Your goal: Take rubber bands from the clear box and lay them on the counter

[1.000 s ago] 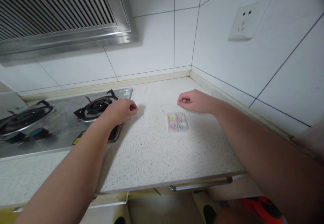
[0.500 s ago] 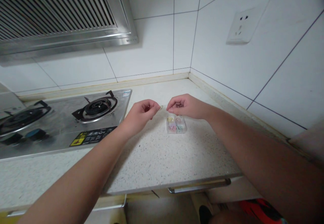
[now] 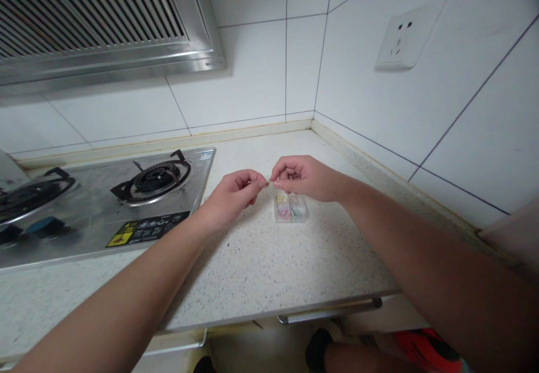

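Note:
Over the counter, my left hand [image 3: 238, 196] is closed in a pinch, thumb against forefinger, on a small yellowish loop [image 3: 268, 183]. My right hand [image 3: 305, 177] is also pinched, its fingertips meeting the loop from the other side. Anything small between the right fingertips is too tiny to make out. Just below and in front of the right hand, a clear plastic box [image 3: 291, 219] rests on the counter. Its compartments contain small yellow, pink and green items, probably loops too. The right hand hides part of the box's far edge.
A steel gas stove [image 3: 95, 238] with black burners lies to the left, under a slatted range hood [image 3: 197, 61]. White tiled walls meet at the back corner, with a socket [image 3: 400, 39] on the right one. A drawer handle [image 3: 328, 311] runs below the speckled counter's [image 3: 261, 272] front edge.
My hands have come together, so the fingertips now meet at the loop where a gap was before. The box stays in place. The view has shifted slightly.

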{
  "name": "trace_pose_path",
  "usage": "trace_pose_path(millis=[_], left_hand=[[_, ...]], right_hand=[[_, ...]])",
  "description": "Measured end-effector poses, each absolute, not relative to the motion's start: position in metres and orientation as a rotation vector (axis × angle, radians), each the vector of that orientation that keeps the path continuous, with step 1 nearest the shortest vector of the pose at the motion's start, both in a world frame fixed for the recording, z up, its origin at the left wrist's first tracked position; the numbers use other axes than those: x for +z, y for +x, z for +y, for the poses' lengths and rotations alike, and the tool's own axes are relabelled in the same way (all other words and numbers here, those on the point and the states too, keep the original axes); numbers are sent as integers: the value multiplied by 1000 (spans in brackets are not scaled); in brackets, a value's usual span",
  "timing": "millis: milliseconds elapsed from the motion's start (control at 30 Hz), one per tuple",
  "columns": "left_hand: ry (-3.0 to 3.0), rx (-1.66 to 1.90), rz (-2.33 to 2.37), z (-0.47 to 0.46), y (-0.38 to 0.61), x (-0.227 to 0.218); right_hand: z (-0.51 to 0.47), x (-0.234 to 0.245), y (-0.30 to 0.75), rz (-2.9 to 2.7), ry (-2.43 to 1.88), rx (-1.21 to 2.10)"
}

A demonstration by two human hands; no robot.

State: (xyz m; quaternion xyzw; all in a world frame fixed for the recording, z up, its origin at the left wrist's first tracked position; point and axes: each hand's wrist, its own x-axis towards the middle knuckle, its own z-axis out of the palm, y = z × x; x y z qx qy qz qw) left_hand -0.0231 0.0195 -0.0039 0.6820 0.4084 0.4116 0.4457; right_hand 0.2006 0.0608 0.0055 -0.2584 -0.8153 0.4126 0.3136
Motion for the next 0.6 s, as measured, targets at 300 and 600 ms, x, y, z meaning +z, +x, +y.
trace_pose_path(millis=[300, 600], left_hand=[[1671, 1020, 952, 14, -21, 0], [1650, 1065, 1023, 16, -23, 2]], right_hand=[[58, 8, 197, -2151, -671, 1087], [58, 10, 202, -2112, -699, 1090]])
